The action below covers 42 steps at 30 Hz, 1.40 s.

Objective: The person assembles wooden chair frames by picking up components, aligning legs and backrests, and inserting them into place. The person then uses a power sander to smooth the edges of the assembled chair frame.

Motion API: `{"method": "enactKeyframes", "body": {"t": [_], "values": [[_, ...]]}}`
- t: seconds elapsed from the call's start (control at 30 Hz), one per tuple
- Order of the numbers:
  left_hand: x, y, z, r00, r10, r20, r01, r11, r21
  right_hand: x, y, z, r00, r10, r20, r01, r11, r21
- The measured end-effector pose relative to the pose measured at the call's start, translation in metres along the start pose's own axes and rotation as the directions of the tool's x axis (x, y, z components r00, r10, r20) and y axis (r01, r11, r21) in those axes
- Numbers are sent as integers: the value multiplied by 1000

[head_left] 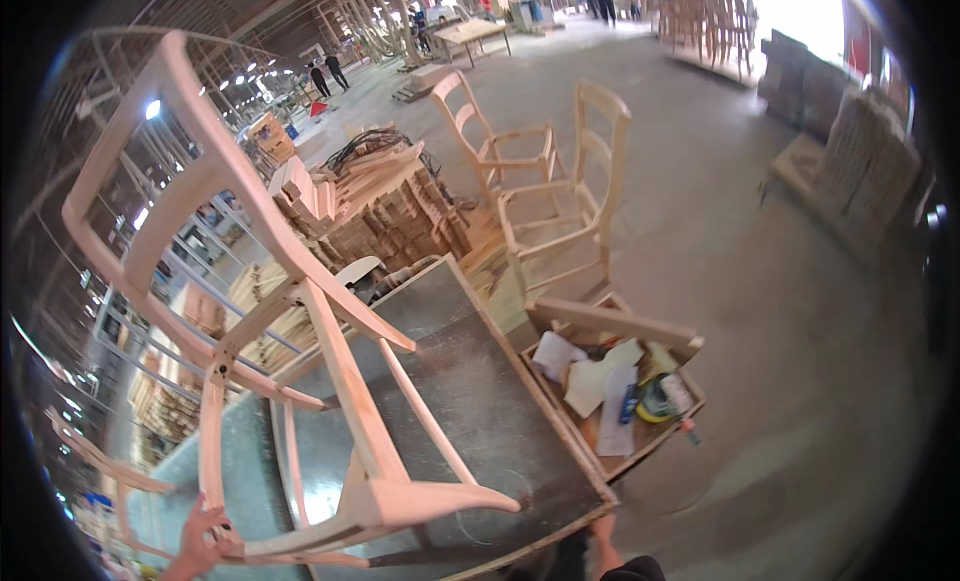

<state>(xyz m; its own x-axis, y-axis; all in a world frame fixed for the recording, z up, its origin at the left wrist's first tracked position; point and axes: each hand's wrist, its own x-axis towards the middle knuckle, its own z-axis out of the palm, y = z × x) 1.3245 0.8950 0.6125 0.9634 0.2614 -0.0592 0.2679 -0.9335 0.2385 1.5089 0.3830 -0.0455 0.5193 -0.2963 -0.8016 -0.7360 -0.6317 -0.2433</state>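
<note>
A pale wooden chair frame without a seat panel rests tilted on a dark-topped worktable. Its curved backrest rises toward the upper left. My left hand is closed round the frame at its lower left corner, where a leg meets a seat rail. At the near right corner of the worktable is my right hand, partly in view below a dark sleeve. Its fingers are hidden, and whether it grips the table edge does not show.
Right of the table is a wooden box holding papers, a blue item and a yellow roll. Two more chair frames stand on the floor beyond. Stacked wood pieces lie behind the table. Covered stacks stand far right; people are in the distance.
</note>
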Motion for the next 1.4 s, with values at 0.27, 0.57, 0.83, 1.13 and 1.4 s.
{"method": "enactKeyframes", "body": {"t": [0.27,0.57,0.83,1.13,1.4], "values": [[-19,-11,7,974,35,-225,-72,985,-159,-144,-5,-52,939,-192,-286,263,935,238],[-33,11,-8,892,114,-437,-105,993,46,-310,-178,-217,256,-912,-321,966,256,44],[-54,8,-56,879,74,-472,-7,990,143,-561,-336,-307,-371,-908,-192,883,-282,-375],[-32,-38,-5,940,-59,-337,92,992,84,-588,-363,-282,-177,-953,247,803,-285,-524],[-31,-25,9,987,-25,-158,58,976,209,-543,-361,-256,-110,-937,331,735,-301,-608]]}}
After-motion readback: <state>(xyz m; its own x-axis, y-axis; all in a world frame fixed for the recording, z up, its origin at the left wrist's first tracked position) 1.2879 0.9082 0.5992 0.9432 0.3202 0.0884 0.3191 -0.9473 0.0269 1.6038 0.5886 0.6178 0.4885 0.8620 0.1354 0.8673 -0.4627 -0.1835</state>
